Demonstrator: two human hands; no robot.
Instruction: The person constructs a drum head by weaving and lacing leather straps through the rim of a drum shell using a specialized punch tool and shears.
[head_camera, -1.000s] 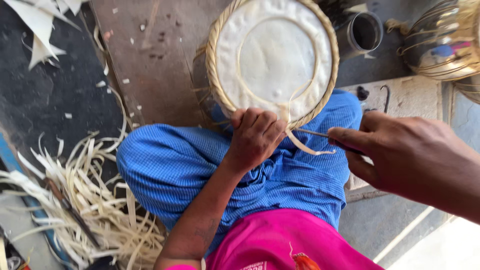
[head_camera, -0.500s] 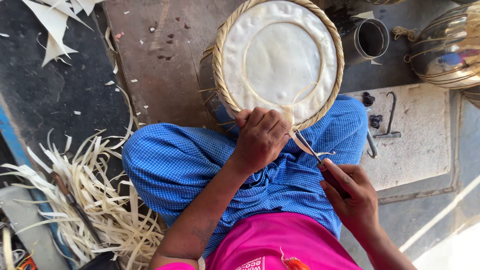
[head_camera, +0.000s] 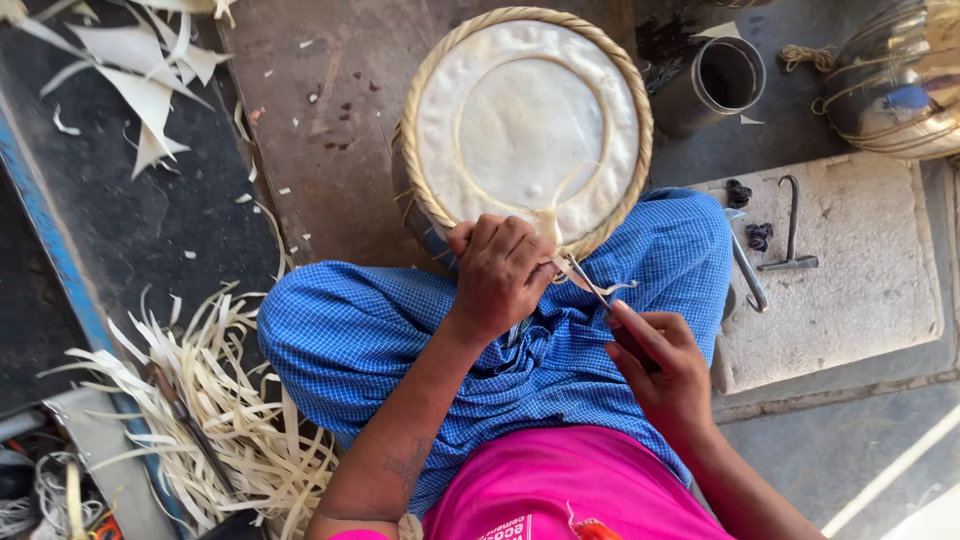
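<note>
A round woven basket (head_camera: 526, 125) with a pale cane rim and a white base rests bottom-up against my knees, which are covered in blue checked cloth. My left hand (head_camera: 497, 270) grips the basket's near rim. My right hand (head_camera: 655, 362) holds a thin metal tool (head_camera: 590, 285) whose tip points into the rim beside my left fingers, where a pale cane strip end (head_camera: 610, 288) sticks out.
A pile of pale cane strips (head_camera: 215, 410) lies at lower left, with cut scraps (head_camera: 140, 70) at upper left. A metal cup (head_camera: 715, 85) and a shiny vessel (head_camera: 895, 80) stand at upper right. Metal hooks (head_camera: 790, 225) lie on a stone slab (head_camera: 860, 290).
My right hand has drawn in from the right and lower, bringing the tool tip to the rim by my left hand. The basket stayed on my knees.
</note>
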